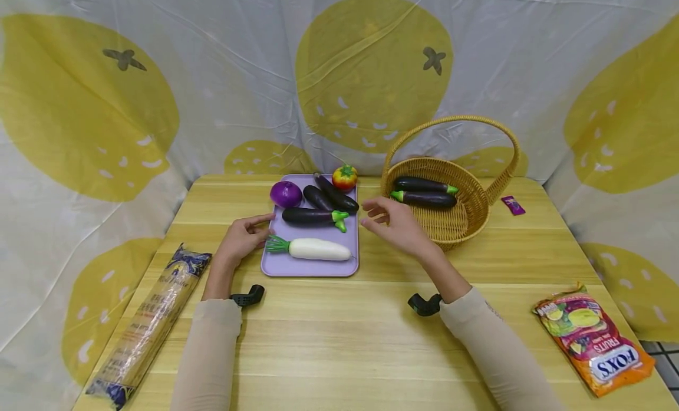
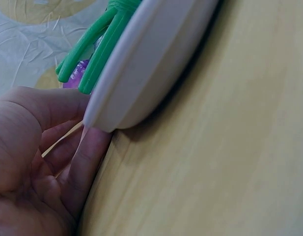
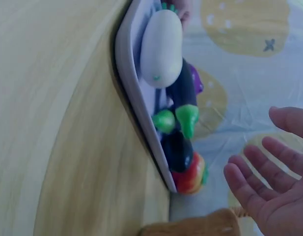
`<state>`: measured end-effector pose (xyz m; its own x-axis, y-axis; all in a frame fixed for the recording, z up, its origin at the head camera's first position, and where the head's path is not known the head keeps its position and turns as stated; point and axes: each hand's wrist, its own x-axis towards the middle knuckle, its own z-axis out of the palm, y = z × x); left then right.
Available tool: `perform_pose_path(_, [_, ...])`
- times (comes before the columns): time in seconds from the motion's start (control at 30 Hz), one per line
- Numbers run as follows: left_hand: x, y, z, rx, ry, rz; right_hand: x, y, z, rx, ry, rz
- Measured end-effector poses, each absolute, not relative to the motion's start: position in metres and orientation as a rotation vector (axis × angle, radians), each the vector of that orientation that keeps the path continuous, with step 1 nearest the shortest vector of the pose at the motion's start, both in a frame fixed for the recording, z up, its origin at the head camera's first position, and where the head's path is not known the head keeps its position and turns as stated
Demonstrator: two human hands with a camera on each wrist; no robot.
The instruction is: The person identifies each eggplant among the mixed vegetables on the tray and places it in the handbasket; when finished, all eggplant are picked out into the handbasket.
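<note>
My left hand holds the left rim of a lilac tray, thumb and fingers either side of the edge in the left wrist view. A white radish with green stalks lies at the tray's front. Behind it are several dark eggplants, a purple onion and a red-yellow pepper. My right hand hovers between tray and basket, fingers spread and holding nothing. The wicker basket has a tall handle, and two eggplants lie inside.
A long pack of noodles lies on the table's left. At the right are a FOXS fruit candy bag and a small purple packet. A lemon-print cloth hangs behind and beside the table.
</note>
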<state>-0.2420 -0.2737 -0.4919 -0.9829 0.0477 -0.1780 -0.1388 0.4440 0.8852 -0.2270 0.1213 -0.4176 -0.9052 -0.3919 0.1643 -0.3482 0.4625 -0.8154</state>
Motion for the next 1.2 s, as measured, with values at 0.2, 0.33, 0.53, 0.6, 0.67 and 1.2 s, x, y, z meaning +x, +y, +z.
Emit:
perform_pose_path(0.2, [-0.242, -0.273, -0.491, -0.084, 2.506, 1.571, -0.234, 0.104, -0.428, -0.676, 2.593, -1.454])
perform_pose_path(0.33, [-0.242, -0.273, -0.49, -0.085, 2.497, 1.577, -0.238, 0.097, -0.434, -0.657, 2.577, -1.457])
perform_pose_path(0.53, [-0.242, -0.274, -0.491, -0.08, 2.5, 1.568, -0.244, 0.087, -0.443, -0.641, 2.547, -1.481])
perform_pose_path(0.6, [-0.242, -0.274, -0.491, -0.079, 2.503, 1.567, -0.245, 0.084, -0.445, -0.633, 2.544, -1.478])
perform_pose_path(0.67, [-0.242, -0.274, -0.492, -0.074, 2.509, 1.565, -0.247, 0.081, -0.448, -0.626, 2.549, -1.468])
perform_pose_path(1.2, [-0.243, -0.275, -0.494, -0.071, 2.519, 1.572, -0.262, 0.066, -0.46, -0.629, 2.65, -1.354])
